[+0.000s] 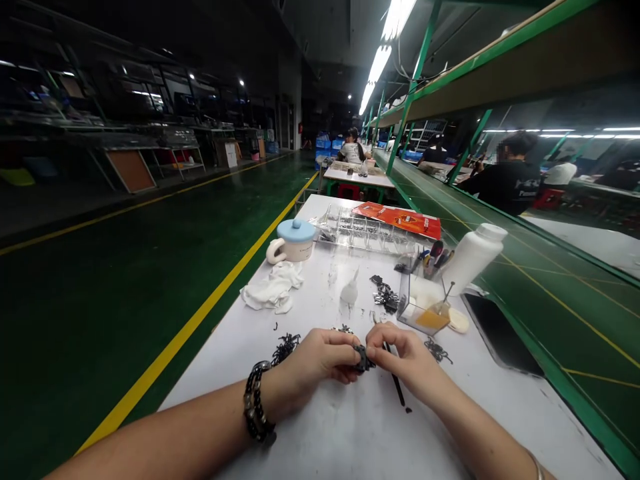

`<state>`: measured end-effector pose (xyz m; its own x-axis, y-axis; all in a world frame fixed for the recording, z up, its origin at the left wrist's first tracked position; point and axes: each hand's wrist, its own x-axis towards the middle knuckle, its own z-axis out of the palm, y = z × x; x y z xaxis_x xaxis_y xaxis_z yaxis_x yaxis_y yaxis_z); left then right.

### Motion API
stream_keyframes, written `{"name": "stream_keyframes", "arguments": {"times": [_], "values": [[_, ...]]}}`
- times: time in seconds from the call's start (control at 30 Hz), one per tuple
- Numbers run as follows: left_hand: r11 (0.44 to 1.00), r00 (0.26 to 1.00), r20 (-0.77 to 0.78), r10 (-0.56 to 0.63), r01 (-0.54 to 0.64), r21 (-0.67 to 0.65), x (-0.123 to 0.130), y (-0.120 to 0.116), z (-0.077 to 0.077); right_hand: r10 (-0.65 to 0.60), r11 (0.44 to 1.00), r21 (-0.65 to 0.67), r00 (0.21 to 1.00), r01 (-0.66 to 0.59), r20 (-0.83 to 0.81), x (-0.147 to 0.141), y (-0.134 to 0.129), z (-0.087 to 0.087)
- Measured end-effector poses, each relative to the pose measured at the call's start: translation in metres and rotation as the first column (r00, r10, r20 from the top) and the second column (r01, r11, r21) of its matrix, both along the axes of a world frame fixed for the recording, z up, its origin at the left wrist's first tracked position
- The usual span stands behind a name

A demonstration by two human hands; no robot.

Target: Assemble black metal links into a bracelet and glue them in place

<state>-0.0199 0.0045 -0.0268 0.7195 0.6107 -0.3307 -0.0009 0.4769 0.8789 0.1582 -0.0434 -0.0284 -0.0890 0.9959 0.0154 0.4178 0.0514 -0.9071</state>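
The left hand (320, 357) and right hand (405, 360) close in a pinch on one small dark metal part (363, 359), near the front edge of the white surface (340, 433); four loose heaps of dark metal pieces (385, 297) lie around, one thin black rod (395, 381) touches the right hand, one white plastic bottle (473, 257) stands at the right edge

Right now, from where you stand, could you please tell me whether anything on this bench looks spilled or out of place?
Small dark parts lie scattered loose on the white bench, outside the clear compartment tray.
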Motion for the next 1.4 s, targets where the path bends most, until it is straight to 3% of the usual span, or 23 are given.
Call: {"name": "stream_keyframes", "arguments": {"times": [0.47, 0.73, 0.87, 1.0, 1.13, 1.23, 1.3, 1.4], "values": [[1.000, 1.000, -0.010, 0.022, -0.022, 0.001, 0.000, -0.001, 0.000, -0.044, 0.999, -0.025, 0.999, 0.043, -0.032, -0.001, 0.004, 0.002], [1.000, 0.997, -0.081, 0.008, -0.009, -0.018, 0.001, -0.003, -0.002, -0.334, 0.936, 0.165, 0.934, 0.311, 0.131, 0.002, 0.052, -0.015], [0.999, 0.994, -0.113, 0.015, -0.019, -0.029, 0.002, -0.004, -0.003, -0.359, 0.926, 0.226, 0.890, 0.302, 0.281, -0.004, 0.075, -0.026], [0.999, 0.991, -0.135, 0.011, -0.016, -0.038, 0.002, -0.004, -0.005, -0.362, 0.922, 0.261, 0.877, 0.286, 0.317, -0.002, 0.085, -0.035], [0.999, 0.989, -0.146, -0.007, 0.002, -0.040, 0.003, -0.005, -0.007, -0.363, 0.913, 0.276, 0.908, 0.301, 0.208, -0.002, 0.092, -0.035], [0.999, 0.988, -0.155, -0.021, 0.014, -0.044, 0.004, -0.005, -0.007, -0.329, 0.907, 0.281, 0.944, 0.312, 0.012, -0.006, 0.089, -0.027], [0.999, 0.987, -0.157, -0.030, 0.023, -0.046, 0.004, -0.005, -0.007, -0.289, 0.910, 0.262, 0.944, 0.322, -0.158, -0.007, 0.078, -0.019], [0.998, 0.986, -0.161, -0.048, 0.040, -0.052, 0.004, -0.005, -0.008, -0.265, 0.908, 0.207, 0.884, 0.363, -0.386, -0.001, 0.050, -0.006]]}}
